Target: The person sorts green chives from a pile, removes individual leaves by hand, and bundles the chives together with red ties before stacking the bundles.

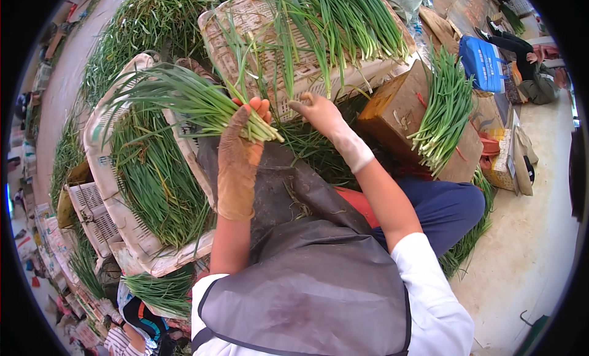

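Observation:
My left hand (241,149), in a soiled tan glove, grips a bunch of green garlic chives (198,100). Their pale cut ends point right and the leaves fan out to the left. My right hand (317,114), in a thin pale glove, is beside the near side of a dirty white plastic crate (244,29). Its fingers are curled near the lower end of a hanging chive stalk (288,75); whether they pinch it I cannot tell. More loose chives (359,20) lie across that crate, stem ends towards me.
A second plastic crate (103,172) on the left holds chives (156,176). On a wooden box (395,98) at the right lies a chive bundle (446,112). Behind are a leaf heap (152,29), a blue bag (481,64) and a seated person (536,75). Another person's arm (131,335) shows lower left.

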Available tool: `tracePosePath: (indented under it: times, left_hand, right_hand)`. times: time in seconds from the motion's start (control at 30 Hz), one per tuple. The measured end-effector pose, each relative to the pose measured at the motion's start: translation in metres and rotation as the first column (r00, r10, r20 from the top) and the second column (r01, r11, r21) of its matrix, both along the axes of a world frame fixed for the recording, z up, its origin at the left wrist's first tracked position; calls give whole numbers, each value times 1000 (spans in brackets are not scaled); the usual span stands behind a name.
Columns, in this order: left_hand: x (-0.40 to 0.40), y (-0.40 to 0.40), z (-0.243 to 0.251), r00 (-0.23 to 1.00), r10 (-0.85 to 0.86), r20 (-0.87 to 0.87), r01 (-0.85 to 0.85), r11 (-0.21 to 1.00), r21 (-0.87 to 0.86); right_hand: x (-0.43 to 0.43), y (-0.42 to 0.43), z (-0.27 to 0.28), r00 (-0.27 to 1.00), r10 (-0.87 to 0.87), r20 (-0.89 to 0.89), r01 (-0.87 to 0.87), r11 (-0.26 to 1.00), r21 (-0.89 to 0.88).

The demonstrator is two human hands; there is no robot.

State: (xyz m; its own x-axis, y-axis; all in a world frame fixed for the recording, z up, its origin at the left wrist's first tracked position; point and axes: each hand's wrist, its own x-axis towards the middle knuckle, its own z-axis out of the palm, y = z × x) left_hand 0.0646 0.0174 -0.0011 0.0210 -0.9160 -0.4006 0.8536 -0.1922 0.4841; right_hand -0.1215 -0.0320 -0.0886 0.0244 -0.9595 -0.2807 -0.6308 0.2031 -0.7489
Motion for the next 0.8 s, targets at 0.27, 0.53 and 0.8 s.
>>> tracePosePath:
  times: [0.27,0.53,0.8]
  left_hand:
    - [1,10,-31,989,-143,33,136,979,153]
    - [-44,25,-42,950,-219,224,141,938,316]
    - [-44,20,-53,869,-351,348,205,896,394]
  right_hand:
    - [14,46,66,832,-107,545,94,994,52]
    - [18,82,46,881,71,-467,-365,731,-577]
    - [16,98,45,851,29,-524,-373,736,-565]
